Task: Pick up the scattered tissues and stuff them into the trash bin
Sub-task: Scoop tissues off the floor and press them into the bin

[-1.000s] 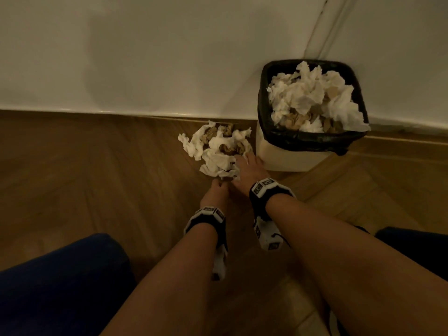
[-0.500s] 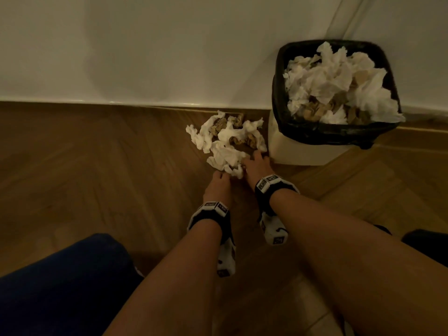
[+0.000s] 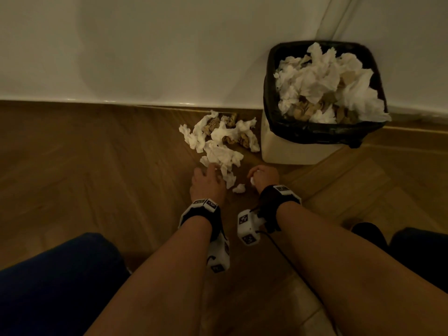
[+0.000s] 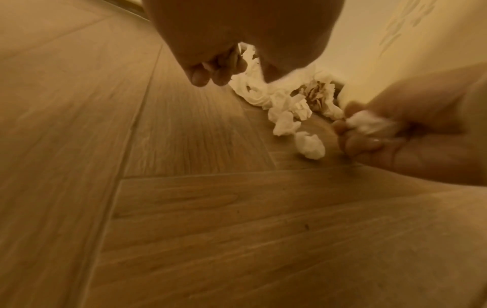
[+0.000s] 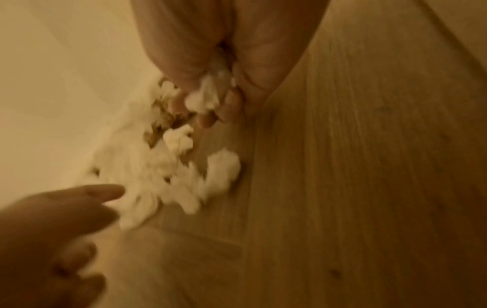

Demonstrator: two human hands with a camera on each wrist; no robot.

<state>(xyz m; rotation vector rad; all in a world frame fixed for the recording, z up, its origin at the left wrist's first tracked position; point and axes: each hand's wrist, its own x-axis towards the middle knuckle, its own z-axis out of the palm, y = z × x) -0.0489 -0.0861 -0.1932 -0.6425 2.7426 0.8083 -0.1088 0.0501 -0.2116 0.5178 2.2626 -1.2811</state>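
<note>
- Left wrist view shows the right hand (image 4: 411,133) with its fingers (image 4: 361,143) curled tight round a small wad of tissue (image 4: 368,124), held just above the floor (image 4: 184,208).
- In the head view the left hand (image 3: 206,183) lies low over the floor with fingers (image 3: 210,168) stretched loosely forward, their tips touching the near edge of the scattered tissues (image 3: 220,141); nothing is clasped in it.
- One small loose tissue ball (image 3: 239,188) lies on the floor between the two hands, just beside the right hand's knuckles.
- Beyond the hands, the heap of white and brownish crumpled tissues spreads toward the wall (image 3: 145,44), just left of the trash bin (image 3: 291,146).
- That bin stands at the far right against the wall, lined with a black bag (image 3: 315,134) and piled to the rim with more crumpled tissue.
- Both wrists carry black bands with white marker blocks (image 3: 247,226); dark blue trouser legs (image 3: 48,287) fill the near corners.
</note>
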